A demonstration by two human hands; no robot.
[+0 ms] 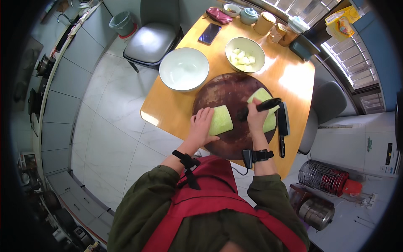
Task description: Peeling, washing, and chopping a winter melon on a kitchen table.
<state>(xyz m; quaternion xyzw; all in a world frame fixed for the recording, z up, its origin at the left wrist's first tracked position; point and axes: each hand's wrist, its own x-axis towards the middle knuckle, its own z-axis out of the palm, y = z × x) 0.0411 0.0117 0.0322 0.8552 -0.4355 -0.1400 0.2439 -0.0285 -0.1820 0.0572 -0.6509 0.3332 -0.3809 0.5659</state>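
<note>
My left hand (pixel 201 124) grips a pale green, peeled piece of melon or gourd (pixel 221 120), fingers along its far left edge and thumb at its near edge. The piece lies on a round, dark wooden chopping board (pixel 226 89). In my right hand (pixel 256 116) is a black-handled kitchen tool (pixel 269 104), probably a peeler; its dark working end points left towards the piece, apart from it and blurred. Beneath and beyond this hand lie more pale green pieces (pixel 260 93), partly hidden by it. A cleaver (pixel 284 123) with a black handle rests along the board's right side.
Beyond the board stand an empty white bowl (pixel 183 70) and a cream bowl (pixel 231 44) of pale chunks. A phone (pixel 209 33), a red pouch (pixel 219 15) and several jars (pixel 264 23) occupy the wooden table's (pixel 167 107) far side. A grey chair (pixel 152 44) stands left.
</note>
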